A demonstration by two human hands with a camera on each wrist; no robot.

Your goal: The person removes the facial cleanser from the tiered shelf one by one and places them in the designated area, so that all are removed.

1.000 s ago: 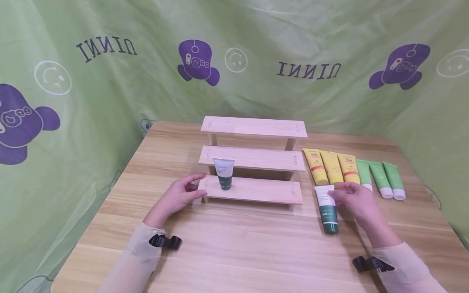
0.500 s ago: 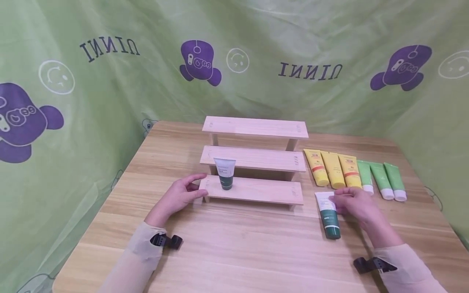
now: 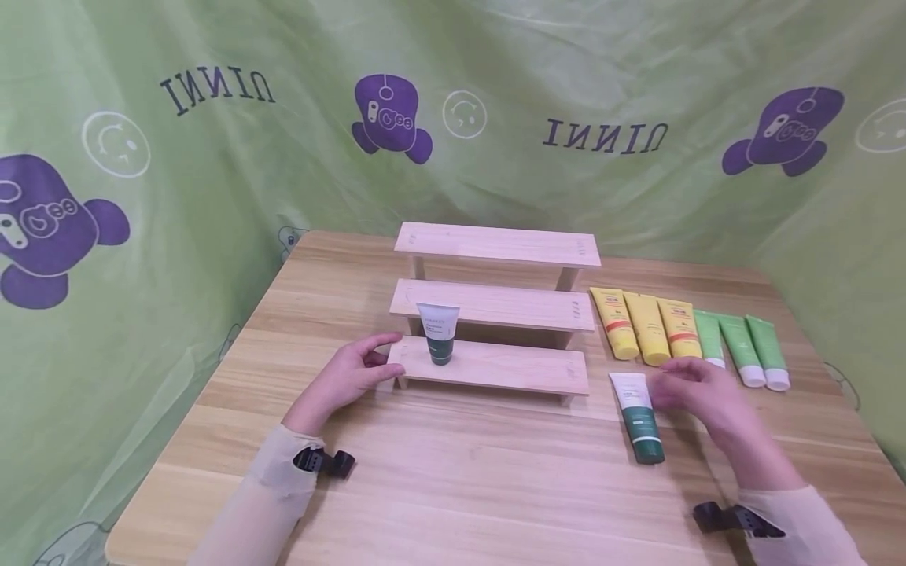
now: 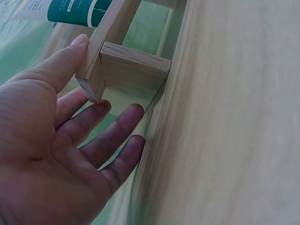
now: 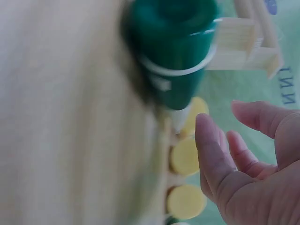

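Observation:
My left hand holds the left end of the lowest step of a wooden three-step display rack. In the left wrist view its thumb lies against the board, and the other fingers are spread around the end. A white-and-dark-green squeeze tube stands cap down on that lowest step, near its left end. Another white-and-dark-green tube lies on the table to the right of the rack, cap towards me. Just right of it is my right hand, its thumb and fingers parted and nothing between them in the right wrist view.
Behind my right hand lie three yellow tubes in a row, with three light green tubes to their right. The wooden table is backed by a green printed cloth, which also hangs at both sides.
My right hand has laid the white-and-dark-green tube down slightly nearer me and let go, its fingers drawing away to the right. The left hand stays at the rack's end.

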